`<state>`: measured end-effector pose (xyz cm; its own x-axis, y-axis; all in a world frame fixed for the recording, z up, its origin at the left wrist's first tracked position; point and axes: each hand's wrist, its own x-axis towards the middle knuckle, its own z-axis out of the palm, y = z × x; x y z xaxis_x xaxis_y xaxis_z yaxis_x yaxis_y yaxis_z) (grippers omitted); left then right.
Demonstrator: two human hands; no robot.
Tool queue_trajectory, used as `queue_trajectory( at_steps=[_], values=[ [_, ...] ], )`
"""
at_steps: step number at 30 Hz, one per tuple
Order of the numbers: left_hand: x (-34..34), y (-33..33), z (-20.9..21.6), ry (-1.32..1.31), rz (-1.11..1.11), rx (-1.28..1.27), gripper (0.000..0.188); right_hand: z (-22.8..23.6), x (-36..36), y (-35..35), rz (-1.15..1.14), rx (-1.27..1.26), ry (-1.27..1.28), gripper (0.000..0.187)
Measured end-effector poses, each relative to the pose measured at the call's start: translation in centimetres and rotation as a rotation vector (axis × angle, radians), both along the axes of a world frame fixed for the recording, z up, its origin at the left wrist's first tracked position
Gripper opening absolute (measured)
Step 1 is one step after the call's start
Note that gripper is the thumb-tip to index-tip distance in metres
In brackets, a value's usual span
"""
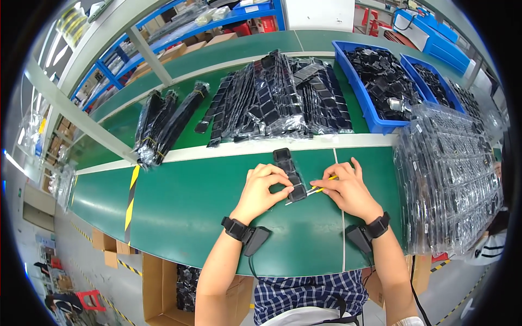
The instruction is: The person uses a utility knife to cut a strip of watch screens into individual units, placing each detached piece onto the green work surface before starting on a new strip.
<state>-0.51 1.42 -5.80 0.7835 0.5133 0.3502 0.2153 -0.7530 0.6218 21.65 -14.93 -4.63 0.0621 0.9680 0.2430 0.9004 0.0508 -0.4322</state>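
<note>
A short black strip of joined square pieces (290,169) lies on the green tabletop, pointing away from me. My left hand (265,186) grips its near end from the left, thumb and fingers closed on the edge. In my right hand (346,188) is a slim tool with a yellow-and-black handle (317,190), pinched between thumb and fingers. The tool's thin metal end reaches left, at the strip's nearest square; whether it cuts, lifts or only touches there, I cannot tell. Both wrists wear black bands with a dark box.
Plastic-wrapped black strips (261,103) are heaped behind a pale rail, with tied black bundles (168,122) to their left. A blue bin (375,126) of black pieces stands at the back right. Stacked clear trays (451,185) rise at the right. A cardboard box (157,288) sits below the table edge.
</note>
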Motion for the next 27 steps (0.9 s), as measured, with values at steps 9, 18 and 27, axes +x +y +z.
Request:
queue_trajectory(
  at_steps=[9,18,27],
  values=[
    [0.2,-0.4,0.2,0.07,0.014,-0.029,0.014,-0.6,-0.2,0.3,-0.004,-0.022,0.061,0.032],
    [0.3,-0.1,0.4,0.094,0.0,-0.06,0.014,-0.4,1.2,0.8,0.089,-0.019,0.103,0.027],
    [-3.2,2.5,2.5,-0.06,0.038,-0.125,0.013,0.9,4.2,-1.0,-0.132,-0.043,0.158,0.029]
  ],
)
